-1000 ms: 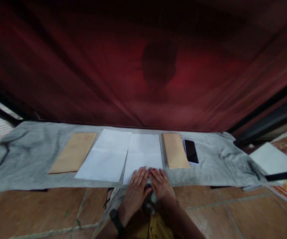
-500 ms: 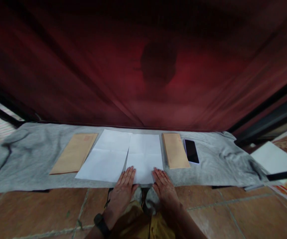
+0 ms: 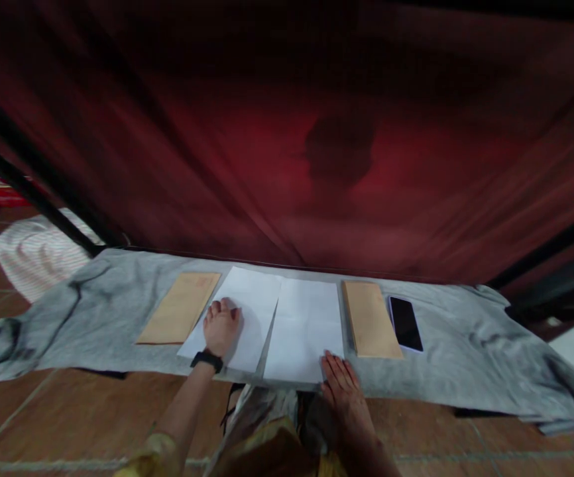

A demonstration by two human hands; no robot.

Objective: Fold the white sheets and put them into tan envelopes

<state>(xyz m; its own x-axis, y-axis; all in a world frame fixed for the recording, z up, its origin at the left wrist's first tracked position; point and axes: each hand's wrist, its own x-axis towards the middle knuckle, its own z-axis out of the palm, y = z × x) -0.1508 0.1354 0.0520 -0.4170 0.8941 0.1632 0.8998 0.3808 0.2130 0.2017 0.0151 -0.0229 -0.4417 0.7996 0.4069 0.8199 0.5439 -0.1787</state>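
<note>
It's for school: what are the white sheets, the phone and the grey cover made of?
White sheets: matt paper, probably, being thin and flat with crisp edges. Phone: likely glass in front, dark and smooth; the pale rim may be plastic. Grey cover: soft, dull fabric, judging by its wrinkles.

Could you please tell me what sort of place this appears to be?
Perhaps a makeshift work spot, though whether indoors is unclear: white paper sheets lie on a grey cloth, dark red fabric rises behind it, and brownish floor tiles show below.
</note>
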